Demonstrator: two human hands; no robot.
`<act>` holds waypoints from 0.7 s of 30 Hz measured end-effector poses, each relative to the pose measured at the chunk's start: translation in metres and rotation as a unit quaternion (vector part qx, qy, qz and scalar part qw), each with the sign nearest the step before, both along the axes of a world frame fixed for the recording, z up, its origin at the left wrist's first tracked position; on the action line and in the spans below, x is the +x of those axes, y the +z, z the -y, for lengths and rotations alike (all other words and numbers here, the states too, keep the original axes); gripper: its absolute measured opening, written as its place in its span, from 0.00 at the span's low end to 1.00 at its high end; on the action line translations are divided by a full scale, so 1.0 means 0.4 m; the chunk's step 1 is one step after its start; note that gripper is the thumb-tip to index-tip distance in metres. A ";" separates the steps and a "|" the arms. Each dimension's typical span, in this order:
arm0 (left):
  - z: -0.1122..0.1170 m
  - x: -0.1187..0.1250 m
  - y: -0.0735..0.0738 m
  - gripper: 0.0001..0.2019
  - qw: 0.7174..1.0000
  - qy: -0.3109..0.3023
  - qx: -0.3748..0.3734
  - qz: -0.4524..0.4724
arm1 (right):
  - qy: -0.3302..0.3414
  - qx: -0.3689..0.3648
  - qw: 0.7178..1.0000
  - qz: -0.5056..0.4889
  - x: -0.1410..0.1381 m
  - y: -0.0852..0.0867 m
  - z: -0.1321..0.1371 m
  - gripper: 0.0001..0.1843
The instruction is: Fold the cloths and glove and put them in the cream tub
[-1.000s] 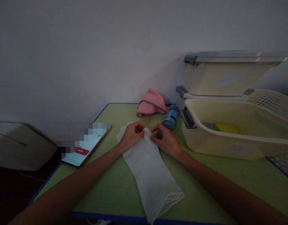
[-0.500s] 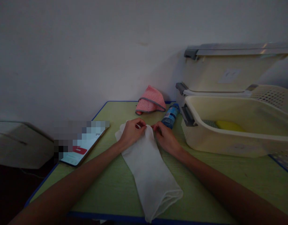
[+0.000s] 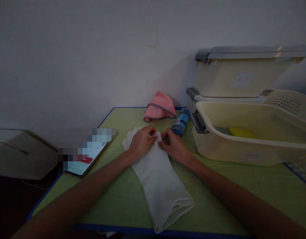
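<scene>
1. Landmark: cream bin (image 3: pixel 229 151), on the green table (image 3: pixel 113 202). Sides as the wearer sees them.
2. White glove (image 3: pixel 160 179): flat on table, left of bin and nearer the wearer. Finger end points away; cuff reaches the table's front edge, mouth slightly gaping, several layered hems showing.
3. Left hand (image 3: pixel 143 142): over the glove, on its far side from the bin. Thumb and index pinching the glove's thumb tip, other fingers curled.
4. Right hand (image 3: pixel 176 147): between glove and bin. Thumb and index bent, tips against the same glove tip; can't tell if they're clamped.
5. Blue-labelled bottle (image 3: pixel 180 122): lying just left of bin.
6. Pink cloth (image 3: pixel 159 106): rumpled, left of bin and farther back, by the wall.
7. Phone (image 3: pixel 94 152): well left of bin, screen lit, partly pixelated.
8. Inside bin: yellow item (image 3: pixel 242 133), grey-green item (image 3: pixel 221 130) beside it.
9. Lidded box (image 3: pixel 222 79): behind bin, higher up.
</scene>
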State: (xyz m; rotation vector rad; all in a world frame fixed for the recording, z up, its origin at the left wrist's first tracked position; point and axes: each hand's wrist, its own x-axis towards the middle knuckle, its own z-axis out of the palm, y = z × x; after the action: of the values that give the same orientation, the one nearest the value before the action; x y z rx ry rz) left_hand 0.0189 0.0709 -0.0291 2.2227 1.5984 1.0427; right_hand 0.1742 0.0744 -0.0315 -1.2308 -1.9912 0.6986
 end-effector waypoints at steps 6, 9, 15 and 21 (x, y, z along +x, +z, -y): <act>0.089 0.015 0.026 0.07 0.965 -0.135 0.197 -0.109 | 0.019 0.010 1.000 0.003 0.002 -0.007 -0.004 0.12; 0.149 0.039 0.035 0.10 0.946 -0.245 0.166 -0.132 | 0.019 0.013 1.000 0.002 0.004 -0.008 -0.004 0.11; 0.234 0.078 0.051 0.11 0.932 -0.338 -0.050 -0.123 | 0.022 0.015 1.000 0.005 0.004 -0.010 -0.004 0.10; 0.241 0.085 0.049 0.07 0.912 -0.370 -0.111 -0.138 | 0.025 0.018 1.000 0.008 0.004 -0.005 -0.001 0.11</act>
State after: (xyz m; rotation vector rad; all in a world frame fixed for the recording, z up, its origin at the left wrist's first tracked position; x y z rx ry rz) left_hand 0.0529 -0.0254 -0.0094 2.5389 0.7404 0.3257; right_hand 0.1757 0.0747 -0.0337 -1.1736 -2.0447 0.6765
